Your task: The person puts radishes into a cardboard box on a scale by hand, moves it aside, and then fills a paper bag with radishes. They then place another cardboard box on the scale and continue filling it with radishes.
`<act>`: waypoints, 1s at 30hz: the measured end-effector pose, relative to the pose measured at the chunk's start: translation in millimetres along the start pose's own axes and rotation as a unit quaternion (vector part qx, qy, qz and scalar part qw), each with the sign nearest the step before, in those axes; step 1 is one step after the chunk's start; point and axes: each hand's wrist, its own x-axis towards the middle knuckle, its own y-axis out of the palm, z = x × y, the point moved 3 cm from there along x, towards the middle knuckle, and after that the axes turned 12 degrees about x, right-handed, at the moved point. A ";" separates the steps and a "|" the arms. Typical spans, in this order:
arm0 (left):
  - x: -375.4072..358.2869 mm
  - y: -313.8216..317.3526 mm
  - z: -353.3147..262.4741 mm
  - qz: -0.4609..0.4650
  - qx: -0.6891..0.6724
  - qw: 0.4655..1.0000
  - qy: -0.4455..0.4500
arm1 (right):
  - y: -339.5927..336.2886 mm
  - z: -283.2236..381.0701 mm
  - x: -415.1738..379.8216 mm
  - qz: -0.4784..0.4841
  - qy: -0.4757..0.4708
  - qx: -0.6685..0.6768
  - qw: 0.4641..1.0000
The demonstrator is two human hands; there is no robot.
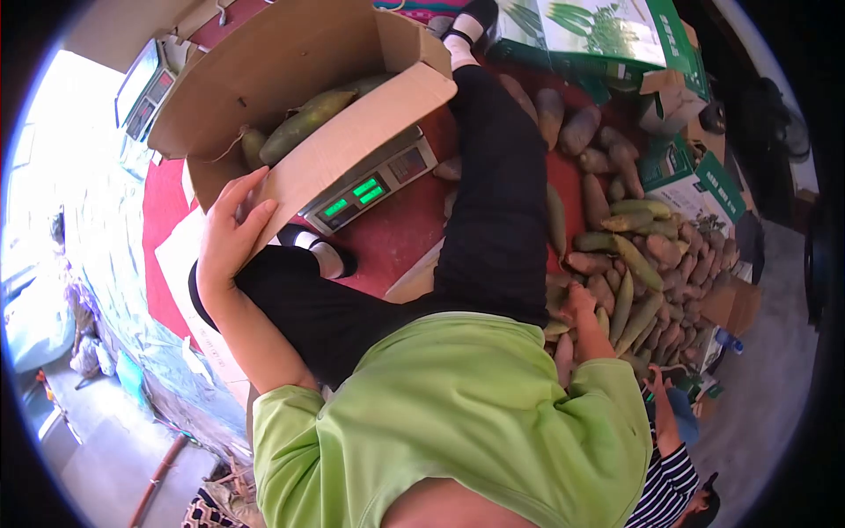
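- Head view, just left of the scale (368, 190): the left hand (231, 231) held the near flap of the cardboard box (356, 136) at its corner, thumb and fingers curled; a light hold looked best, since pressing down could have swayed the lit reading.
- Over the scale: the box, apparently resting on it, contained long green vegetables (308, 128), lying side by side.
- Right of the scale, past the person's leg (493, 185): the right hand (576, 304) was down at the edge of the pile, fingers partly hidden; whether it gripped anything could not be told. A hold around the thick middle would likely have spared the skins.
- Farthest right of the scale: more green vegetables lay among brownish roots (700, 264), with a co-worker's hand (656, 385) near them.
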 end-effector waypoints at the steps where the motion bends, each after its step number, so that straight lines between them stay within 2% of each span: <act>1: -0.5 -1.3 -3.1 0.004 0.009 1.000 0.005 | -19.8 4.7 -4.8 -0.034 -0.005 0.004 0.999; 4: 0.2 -2.5 -3.2 -0.003 0.013 1.000 0.015 | -76.7 15.6 -23.6 -0.095 -0.048 0.049 0.993; 6: 0.2 -3.1 -3.1 -0.005 0.037 0.999 0.032 | -108.4 12.8 -14.5 -0.220 -0.073 0.123 0.965; 8: 1.2 -1.5 5.3 -0.026 0.041 0.997 0.062 | -142.5 17.9 -7.9 -0.297 -0.192 0.214 0.911; 9: 1.4 -1.6 7.3 -0.045 0.038 0.995 0.079 | -159.3 21.8 -11.1 -0.287 -0.186 0.243 0.908; 10: 0.2 -3.5 6.5 -0.038 0.030 0.997 0.055 | -184.0 39.9 -32.1 -0.276 -0.179 0.273 0.904; 12: -0.5 -4.0 11.3 -0.057 0.001 0.998 0.041 | -204.0 46.5 -25.6 -0.320 -0.212 0.310 0.870; 13: -1.5 -4.1 12.8 -0.057 -0.001 0.998 0.036 | -213.1 52.3 -26.4 -0.318 -0.213 0.305 0.872; 15: -2.4 -8.2 16.3 -0.082 -0.056 0.995 0.012 | -230.0 67.2 -35.8 -0.336 -0.276 0.337 0.835; 19: -5.3 -15.1 17.5 -0.118 -0.083 0.989 0.026 | -228.0 77.8 -39.1 -0.320 -0.252 0.330 0.851; 22: -9.3 -20.3 13.9 -0.143 -0.101 0.985 -0.004 | -201.1 70.5 -19.9 -0.315 -0.294 0.320 0.844; 24: -9.8 -21.8 14.0 -0.164 -0.091 0.982 -0.002 | -183.1 67.0 -16.4 -0.280 -0.240 0.342 0.864; 29: -9.5 -22.5 14.9 -0.180 -0.102 0.978 -0.021 | -135.8 55.8 -7.3 -0.240 -0.219 0.393 0.860; 30: -8.9 -21.8 17.0 -0.185 -0.102 0.977 -0.023 | -123.5 52.8 -6.4 -0.183 -0.164 0.470 0.848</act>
